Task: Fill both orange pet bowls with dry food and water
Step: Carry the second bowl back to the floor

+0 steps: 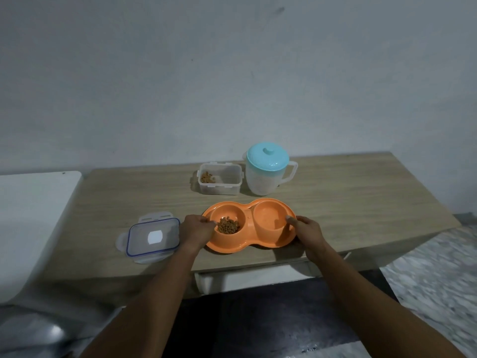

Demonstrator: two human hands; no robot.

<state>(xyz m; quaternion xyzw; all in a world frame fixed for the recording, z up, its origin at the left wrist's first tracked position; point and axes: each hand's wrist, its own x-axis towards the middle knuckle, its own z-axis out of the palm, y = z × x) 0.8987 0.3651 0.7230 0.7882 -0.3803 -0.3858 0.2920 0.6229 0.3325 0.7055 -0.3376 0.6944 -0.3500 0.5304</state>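
Hands grasp opposite ends of the orange double pet bowl [249, 226], which sits on the wooden desk [361, 202] near its front edge. The left hand [197, 229] closes on the left rim, fingers curled over the edge beside the left compartment. The right hand [305, 229] closes on the right rim, fingertips hooked over the edge of the right compartment. Each grip is closed on the bowl.

The left compartment holds a heap of dry food [228, 225]. The right compartment shows a bare orange bottom; whether it holds water cannot be told.

Behind the bowl stands a clear plastic container [219, 179], uncovered, with a few pellets in its left corner. Just beside it, to the right, stands a translucent pitcher [268, 174] with a light blue lid. The container lid [152, 237], clear with a blue seal, lies flat on the desk left of the left hand.
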